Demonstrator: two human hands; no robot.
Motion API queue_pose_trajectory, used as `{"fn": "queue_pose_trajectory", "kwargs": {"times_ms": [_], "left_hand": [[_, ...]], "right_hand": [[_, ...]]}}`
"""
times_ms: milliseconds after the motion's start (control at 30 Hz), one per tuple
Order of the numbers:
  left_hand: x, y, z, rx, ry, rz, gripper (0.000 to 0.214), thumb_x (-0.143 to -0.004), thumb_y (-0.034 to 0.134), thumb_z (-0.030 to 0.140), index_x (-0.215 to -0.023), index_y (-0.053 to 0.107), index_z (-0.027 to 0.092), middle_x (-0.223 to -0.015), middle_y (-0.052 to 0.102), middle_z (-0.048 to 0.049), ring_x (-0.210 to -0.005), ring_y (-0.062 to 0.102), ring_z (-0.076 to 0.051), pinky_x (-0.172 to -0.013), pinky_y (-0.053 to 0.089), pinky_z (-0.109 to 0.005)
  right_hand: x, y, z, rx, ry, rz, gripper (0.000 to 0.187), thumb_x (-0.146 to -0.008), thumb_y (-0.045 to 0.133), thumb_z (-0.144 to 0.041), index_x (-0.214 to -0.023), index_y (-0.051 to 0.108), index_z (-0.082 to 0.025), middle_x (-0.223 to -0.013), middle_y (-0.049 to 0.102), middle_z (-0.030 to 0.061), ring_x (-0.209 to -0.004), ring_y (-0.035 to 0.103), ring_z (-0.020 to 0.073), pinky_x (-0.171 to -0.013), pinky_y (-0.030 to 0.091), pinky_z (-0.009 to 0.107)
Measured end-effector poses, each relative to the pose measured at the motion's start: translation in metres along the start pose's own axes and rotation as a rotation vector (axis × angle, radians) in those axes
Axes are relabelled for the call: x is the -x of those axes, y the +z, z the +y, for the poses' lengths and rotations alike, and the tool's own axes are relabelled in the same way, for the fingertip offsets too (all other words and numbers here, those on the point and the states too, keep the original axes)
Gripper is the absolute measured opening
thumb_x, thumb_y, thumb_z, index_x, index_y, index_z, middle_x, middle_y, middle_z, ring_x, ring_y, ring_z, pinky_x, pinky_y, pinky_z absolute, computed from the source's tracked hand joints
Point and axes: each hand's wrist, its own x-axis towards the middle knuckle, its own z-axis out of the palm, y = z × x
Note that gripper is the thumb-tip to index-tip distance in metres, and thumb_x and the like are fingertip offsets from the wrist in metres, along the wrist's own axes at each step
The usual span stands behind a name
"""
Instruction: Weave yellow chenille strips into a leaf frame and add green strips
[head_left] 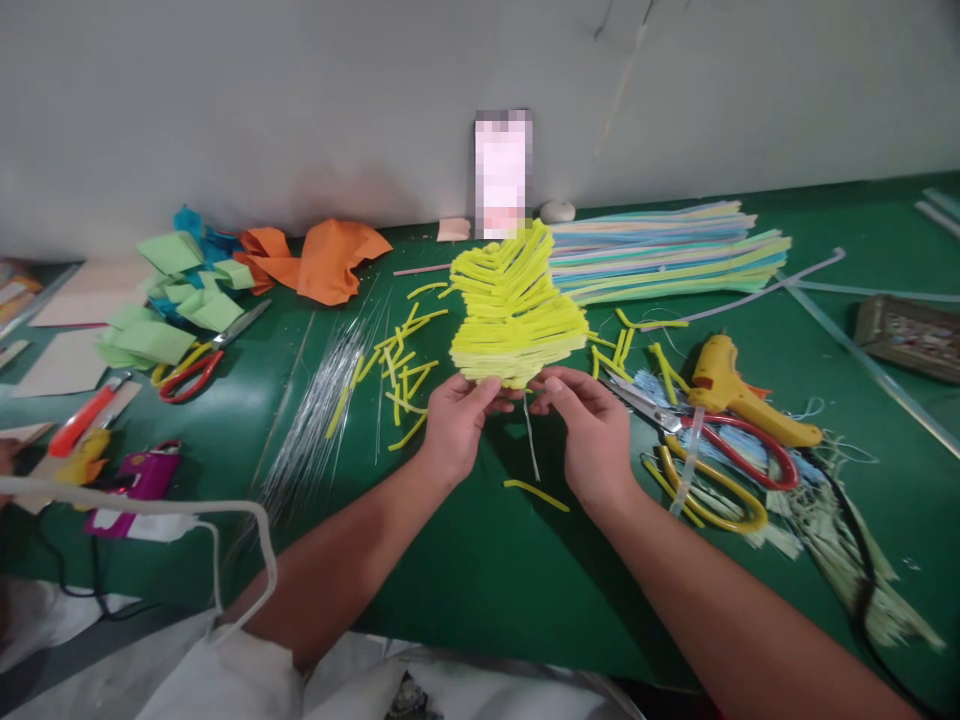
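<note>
L hand point(456, 425) & R hand point(592, 432): fingers pinched on bottom edge of yellow pipe-cleaner leaf point(517, 305). Just right of R fingers, scissors point(649, 408). Far right, a tray point(907, 338), contents unclear.

No text can be read (the propped card point(503, 175) is blurred).

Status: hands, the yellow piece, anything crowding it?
Left hand, right hand: both pinching yellow pipe-cleaner leaf at its lower edge. Thin wire hangs between them. Scissors, glue gun close beside right hand.
</note>
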Motion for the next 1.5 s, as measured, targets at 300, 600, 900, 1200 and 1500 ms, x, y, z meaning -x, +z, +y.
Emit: {"fn": "queue_pose_trajectory", "kwargs": {"times_ms": [300,600,900,1200,1500], "left_hand": [[0.001,-0.002,-0.003,-0.052,0.055,-0.042,0.022,-0.072,0.080,0.033,-0.088,0.075,0.019,-0.085,0.077,-0.0043,-0.073,0.070,-0.016,-0.062,0.054,-0.025],[0.001,0.000,0.001,0.077,-0.026,-0.054,0.023,-0.069,0.082,0.031,-0.086,0.074,0.018,-0.081,0.075,-0.0021,-0.067,0.068,-0.012,-0.059,0.052,-0.021],[-0.002,0.000,0.005,0.156,-0.163,-0.066,0.027,-0.068,0.083,0.032,-0.081,0.069,0.013,-0.067,0.069,-0.0003,-0.059,0.063,-0.008,-0.058,0.049,-0.019],[-0.002,0.000,0.004,0.140,-0.155,-0.058,0.026,-0.069,0.082,0.032,-0.079,0.068,0.013,-0.067,0.068,-0.0002,-0.059,0.062,-0.008,-0.058,0.049,-0.019],[-0.001,-0.001,0.003,0.114,-0.116,-0.053,0.025,-0.070,0.082,0.032,-0.079,0.068,0.014,-0.065,0.065,0.0005,-0.057,0.060,-0.008,-0.058,0.048,-0.021]], "right_hand": [[-0.001,0.000,0.001,0.000,-0.015,0.066,0.028,-0.075,0.076,-0.042,-0.085,0.061,-0.021,-0.074,0.061,-0.0026,-0.062,0.057,0.0117,-0.062,0.047,0.028],[0.001,-0.005,0.005,0.323,-0.302,0.049,0.030,-0.076,0.074,-0.033,-0.103,0.063,-0.024,-0.115,0.058,0.0058,-0.088,0.062,0.0173,-0.079,0.053,0.037],[0.000,-0.006,0.004,0.429,-0.392,0.038,0.025,-0.079,0.070,-0.029,-0.104,0.068,-0.024,-0.125,0.057,0.0080,-0.081,0.065,0.0159,-0.071,0.056,0.036],[0.003,-0.005,-0.004,0.486,-0.441,0.041,0.005,-0.084,0.065,-0.026,-0.084,0.069,-0.023,-0.086,0.067,0.0019,-0.074,0.059,0.0149,-0.065,0.050,0.030],[0.003,-0.005,-0.002,0.500,-0.406,0.025,0.003,-0.081,0.066,-0.024,-0.081,0.069,-0.022,-0.083,0.065,0.0009,-0.068,0.056,0.0131,-0.062,0.047,0.028]]}}
